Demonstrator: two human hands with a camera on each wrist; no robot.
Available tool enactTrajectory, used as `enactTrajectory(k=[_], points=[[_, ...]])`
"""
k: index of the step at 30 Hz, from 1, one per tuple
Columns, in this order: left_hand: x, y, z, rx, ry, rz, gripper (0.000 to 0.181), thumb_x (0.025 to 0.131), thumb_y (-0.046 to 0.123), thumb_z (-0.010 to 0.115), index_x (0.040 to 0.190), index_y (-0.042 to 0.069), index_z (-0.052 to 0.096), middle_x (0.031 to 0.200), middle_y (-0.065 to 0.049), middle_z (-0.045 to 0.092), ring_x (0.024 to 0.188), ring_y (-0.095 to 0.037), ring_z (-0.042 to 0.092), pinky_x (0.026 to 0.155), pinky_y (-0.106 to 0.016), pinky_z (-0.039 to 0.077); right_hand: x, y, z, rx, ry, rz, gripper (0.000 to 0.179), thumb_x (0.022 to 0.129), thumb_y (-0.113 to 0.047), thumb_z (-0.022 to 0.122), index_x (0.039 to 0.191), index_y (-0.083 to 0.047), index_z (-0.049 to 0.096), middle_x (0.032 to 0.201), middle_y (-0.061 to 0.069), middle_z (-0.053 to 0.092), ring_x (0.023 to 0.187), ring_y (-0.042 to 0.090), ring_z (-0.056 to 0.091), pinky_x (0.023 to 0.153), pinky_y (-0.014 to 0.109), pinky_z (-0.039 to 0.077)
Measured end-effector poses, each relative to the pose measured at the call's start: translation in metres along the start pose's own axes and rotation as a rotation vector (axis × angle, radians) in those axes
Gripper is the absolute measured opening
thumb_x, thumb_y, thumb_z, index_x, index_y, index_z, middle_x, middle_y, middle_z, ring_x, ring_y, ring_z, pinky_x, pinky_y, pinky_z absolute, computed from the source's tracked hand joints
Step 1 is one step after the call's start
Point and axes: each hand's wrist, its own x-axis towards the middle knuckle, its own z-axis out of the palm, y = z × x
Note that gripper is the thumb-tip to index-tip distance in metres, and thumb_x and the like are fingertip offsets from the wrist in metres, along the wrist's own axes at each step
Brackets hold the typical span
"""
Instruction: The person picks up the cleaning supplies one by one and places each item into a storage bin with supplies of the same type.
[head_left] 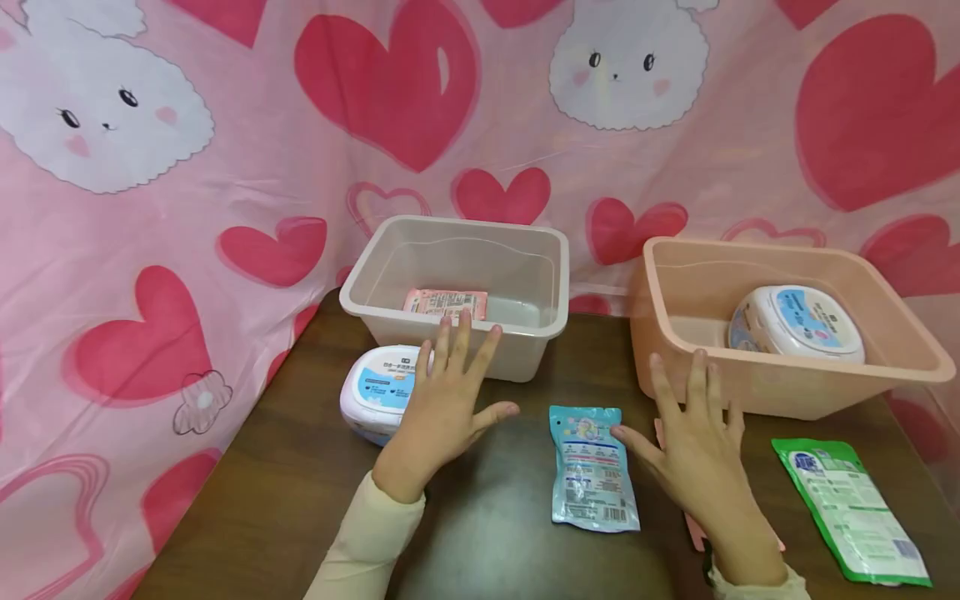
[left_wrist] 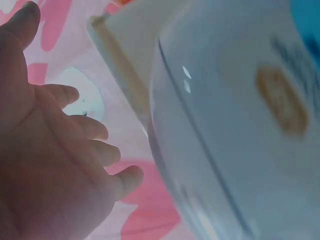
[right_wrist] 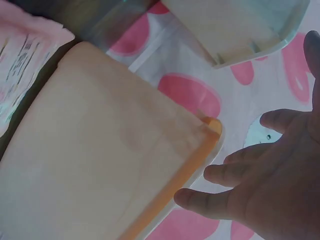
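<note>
Fingers spread, my left hand hovers in front of the pale grey bin, overlapping a white lidded tub with a blue label. In the left wrist view the palm is bare and the tub stands beside it. My right hand, also spread and holding nothing, is in front of the peach bin. Beneath it lies a pink packet, mostly hidden in the head view. A blue pouch lies flat near the right thumb.
Inside the grey bin is a pink packet. The peach bin contains another white tub. A green-and-white pouch lies on the brown table at the right. A pink heart-patterned cloth hangs behind and at the left.
</note>
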Motion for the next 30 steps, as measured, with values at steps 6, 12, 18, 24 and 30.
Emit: enactTrajectory(k=[6, 12, 18, 24, 30], points=[[-0.002, -0.017, -0.015, -0.021, -0.016, -0.022, 0.098, 0.09, 0.064, 0.063, 0.164, 0.022, 0.015, 0.167, -0.019, 0.002, 0.152, -0.041, -0.004, 0.118, -0.062, 0.005, -0.006, 0.009, -0.004, 0.02, -0.013, 0.005, 0.101, 0.089, -0.057, 0.071, 0.164, -0.019, 0.014, 0.165, 0.025, -0.01, 0.15, 0.045, -0.009, 0.105, 0.08, 0.0], [-0.009, -0.039, -0.027, -0.044, -0.025, -0.023, 0.096, 0.091, 0.06, 0.065, 0.163, 0.017, 0.019, 0.167, -0.02, -0.002, 0.152, -0.041, -0.006, 0.116, -0.066, 0.007, -0.015, 0.023, -0.008, 0.004, -0.034, 0.02, 0.099, 0.091, -0.056, 0.069, 0.164, -0.016, 0.015, 0.165, 0.027, -0.007, 0.15, 0.047, -0.01, 0.108, 0.075, -0.008], [-0.015, -0.06, -0.038, -0.013, -0.016, -0.042, 0.097, 0.089, 0.058, 0.068, 0.163, 0.015, 0.022, 0.167, -0.022, 0.003, 0.151, -0.046, 0.001, 0.115, -0.067, 0.009, -0.024, 0.042, -0.014, -0.037, -0.054, 0.041, 0.1, 0.091, -0.056, 0.068, 0.163, -0.014, 0.013, 0.164, 0.029, -0.007, 0.149, 0.048, -0.011, 0.108, 0.074, -0.011], [-0.013, -0.079, -0.047, -0.045, -0.04, -0.058, 0.099, 0.09, 0.055, 0.069, 0.163, 0.015, 0.017, 0.166, -0.023, 0.001, 0.151, -0.044, -0.005, 0.116, -0.066, 0.003, -0.035, 0.06, -0.018, -0.069, -0.041, 0.035, 0.1, 0.091, -0.056, 0.069, 0.163, -0.012, 0.015, 0.164, 0.029, -0.004, 0.149, 0.049, -0.008, 0.107, 0.077, -0.009], [-0.011, -0.1, -0.055, -0.074, -0.095, -0.088, 0.097, 0.091, 0.056, 0.066, 0.164, 0.017, 0.014, 0.167, -0.019, -0.003, 0.151, -0.045, -0.006, 0.115, -0.068, 0.0, -0.049, 0.077, -0.021, -0.081, -0.038, 0.018, 0.1, 0.091, -0.053, 0.07, 0.163, -0.013, 0.014, 0.162, 0.032, 0.003, 0.149, 0.05, -0.001, 0.107, 0.078, -0.005]])
